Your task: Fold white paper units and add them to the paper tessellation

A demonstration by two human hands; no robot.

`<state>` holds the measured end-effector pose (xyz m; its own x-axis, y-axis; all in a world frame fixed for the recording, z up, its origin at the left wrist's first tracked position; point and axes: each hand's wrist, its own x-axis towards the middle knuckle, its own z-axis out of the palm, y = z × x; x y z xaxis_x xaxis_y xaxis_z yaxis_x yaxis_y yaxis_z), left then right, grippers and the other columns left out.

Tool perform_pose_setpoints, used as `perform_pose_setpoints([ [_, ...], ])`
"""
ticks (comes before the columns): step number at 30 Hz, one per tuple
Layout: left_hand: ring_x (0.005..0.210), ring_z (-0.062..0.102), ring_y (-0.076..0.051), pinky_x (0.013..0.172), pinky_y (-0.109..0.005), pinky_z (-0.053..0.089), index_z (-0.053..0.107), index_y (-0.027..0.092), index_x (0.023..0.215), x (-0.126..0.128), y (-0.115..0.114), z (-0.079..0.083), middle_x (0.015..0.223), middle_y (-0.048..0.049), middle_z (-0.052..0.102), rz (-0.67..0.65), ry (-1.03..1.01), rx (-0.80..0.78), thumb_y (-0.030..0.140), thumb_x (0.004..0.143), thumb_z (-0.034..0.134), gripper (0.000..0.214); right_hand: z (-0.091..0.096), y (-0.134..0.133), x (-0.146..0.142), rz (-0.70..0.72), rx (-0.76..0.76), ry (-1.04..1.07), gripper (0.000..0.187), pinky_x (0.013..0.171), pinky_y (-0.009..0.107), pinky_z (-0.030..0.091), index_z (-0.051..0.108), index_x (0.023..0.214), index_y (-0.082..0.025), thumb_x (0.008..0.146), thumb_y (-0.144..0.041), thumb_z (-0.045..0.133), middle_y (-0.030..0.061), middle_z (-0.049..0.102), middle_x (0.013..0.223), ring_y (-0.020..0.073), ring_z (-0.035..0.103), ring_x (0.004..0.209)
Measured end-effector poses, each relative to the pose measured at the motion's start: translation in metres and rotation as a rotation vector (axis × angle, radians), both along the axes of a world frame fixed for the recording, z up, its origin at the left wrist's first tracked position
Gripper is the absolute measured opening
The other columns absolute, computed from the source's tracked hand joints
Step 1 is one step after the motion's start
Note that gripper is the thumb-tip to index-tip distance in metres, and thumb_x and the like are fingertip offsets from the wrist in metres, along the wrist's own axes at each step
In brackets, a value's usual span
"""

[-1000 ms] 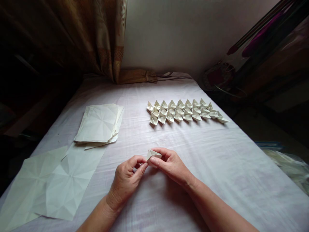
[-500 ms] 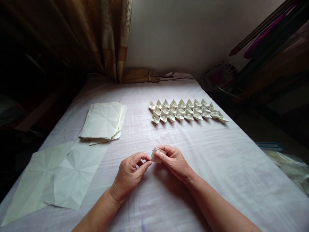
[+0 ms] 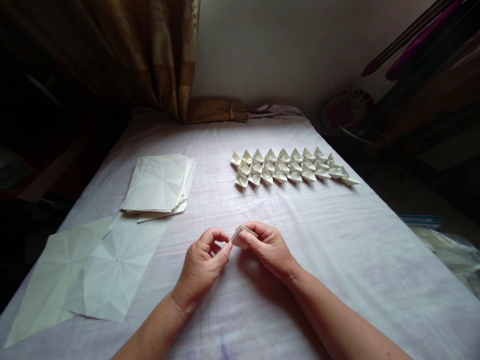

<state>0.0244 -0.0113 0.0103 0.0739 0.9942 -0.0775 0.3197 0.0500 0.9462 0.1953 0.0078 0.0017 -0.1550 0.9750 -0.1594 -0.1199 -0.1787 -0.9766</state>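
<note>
A small folded piece of white paper (image 3: pixel 240 238) is held above the cloth between both hands. My right hand (image 3: pixel 269 246) grips it, with the thumb across the near face and the fingers behind. My left hand (image 3: pixel 205 257) pinches its left corner between thumb and forefinger. The fingers hide part of the folds. Beyond the hands, at the right, several small folded paper boats (image 3: pixel 279 170) sit close together in rows, their peaks pointing up.
A stack of creased paper sheets (image 3: pixel 155 185) lies at the left. Nearer, loose creased sheets (image 3: pixel 112 277) overlap on the purplish-white cloth (image 3: pixel 337 260). A gold-brown curtain (image 3: pixel 176 65) hangs at the back left. Beyond the right edge is a plastic bag (image 3: pixel 446 250).
My left fingertips have shifted slightly left and up along the folded paper's corner, which shows a little more now. My right hand keeps its hold. The whole view has shifted slightly.
</note>
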Motion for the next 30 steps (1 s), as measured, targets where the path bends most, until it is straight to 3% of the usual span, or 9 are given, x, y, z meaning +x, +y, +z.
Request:
perform_pose_setpoints([
  [6, 0.07, 0.064, -0.012, 0.054, -0.018, 0.047, 0.057, 0.02, 0.099, 0.0, -0.002, -0.004, 0.09, -0.0026, 0.068, 0.137, -0.07, 0.048, 0.032, 0.078, 0.066, 0.025, 0.0, -0.004, -0.004, 0.009, 0.023, 0.052, 0.026, 0.067, 0.026, 0.048, 0.065, 0.077, -0.019, 0.073, -0.043, 0.074, -0.0008, 0.065, 0.072, 0.0135, 0.059, 0.067],
  [11, 0.063, 0.064, -0.012, 0.056, -0.02, 0.05, 0.066, 0.017, 0.097, 0.0, -0.002, -0.008, 0.083, -0.0025, 0.07, 0.036, -0.102, 0.008, 0.035, 0.08, 0.066, 0.025, -0.003, -0.006, -0.007, -0.001, 0.026, 0.101, 0.028, 0.071, 0.027, 0.05, 0.063, 0.082, -0.02, 0.075, -0.045, 0.073, -0.0003, 0.066, 0.076, 0.0145, 0.061, 0.071],
  [14, 0.072, 0.068, -0.014, 0.066, -0.021, 0.053, 0.066, 0.019, 0.096, -0.001, -0.003, -0.01, 0.084, -0.0019, 0.072, -0.006, -0.065, 0.075, 0.033, 0.088, 0.059, 0.019, -0.006, -0.007, -0.008, 0.036, 0.074, 0.054, 0.02, 0.076, 0.03, 0.052, 0.063, 0.087, -0.021, 0.08, -0.039, 0.069, 0.0013, 0.068, 0.081, 0.0165, 0.064, 0.078],
  [18, 0.064, 0.069, -0.013, 0.06, -0.019, 0.052, 0.064, 0.021, 0.096, -0.005, -0.003, -0.009, 0.078, 0.001, 0.072, 0.023, 0.183, 0.253, 0.029, 0.091, 0.055, 0.013, -0.007, -0.011, -0.007, -0.058, 0.332, -0.177, 0.028, 0.084, 0.034, 0.052, 0.06, 0.107, -0.024, 0.08, -0.023, 0.065, 0.0065, 0.066, 0.111, 0.0209, 0.063, 0.101],
  [20, 0.061, 0.069, -0.012, 0.059, -0.019, 0.051, 0.063, 0.021, 0.094, -0.007, -0.002, -0.009, 0.077, 0.0016, 0.073, 0.018, 0.32, 0.388, 0.025, 0.09, 0.056, 0.009, -0.005, -0.014, -0.006, -0.123, 0.519, -0.318, 0.028, 0.096, 0.038, 0.047, 0.062, 0.107, -0.025, 0.08, -0.018, 0.064, 0.0084, 0.06, 0.125, 0.0228, 0.057, 0.117],
  [22, 0.066, 0.07, -0.012, 0.063, -0.019, 0.053, 0.063, 0.021, 0.096, -0.007, -0.001, -0.009, 0.081, 0.001, 0.074, -0.023, 0.393, 0.503, 0.021, 0.091, 0.055, 0.01, -0.004, -0.016, -0.006, -0.13, 0.611, -0.413, 0.022, 0.102, 0.039, 0.043, 0.065, 0.101, -0.025, 0.082, -0.016, 0.062, 0.009, 0.057, 0.13, 0.0235, 0.051, 0.125],
  [26, 0.083, 0.072, -0.014, 0.079, -0.021, 0.056, 0.064, 0.019, 0.107, -0.008, -0.001, -0.011, 0.095, -0.0032, 0.076, -0.089, 0.438, 0.669, 0.017, 0.093, 0.053, 0.018, -0.004, -0.019, -0.008, -0.104, 0.57, -0.447, 0.015, 0.1, 0.037, 0.045, 0.07, 0.095, -0.024, 0.083, -0.017, 0.062, 0.0105, 0.059, 0.128, 0.0236, 0.052, 0.126],
  [30, 0.091, 0.072, -0.016, 0.084, -0.024, 0.056, 0.062, 0.015, 0.115, -0.009, -0.002, -0.009, 0.102, -0.0077, 0.075, -0.127, 0.515, 0.816, 0.014, 0.094, 0.053, 0.023, -0.003, -0.02, -0.011, -0.14, 0.485, -0.393, 0.008, 0.097, 0.036, 0.047, 0.071, 0.088, -0.023, 0.082, -0.021, 0.065, 0.0104, 0.061, 0.125, 0.0228, 0.057, 0.119],
])
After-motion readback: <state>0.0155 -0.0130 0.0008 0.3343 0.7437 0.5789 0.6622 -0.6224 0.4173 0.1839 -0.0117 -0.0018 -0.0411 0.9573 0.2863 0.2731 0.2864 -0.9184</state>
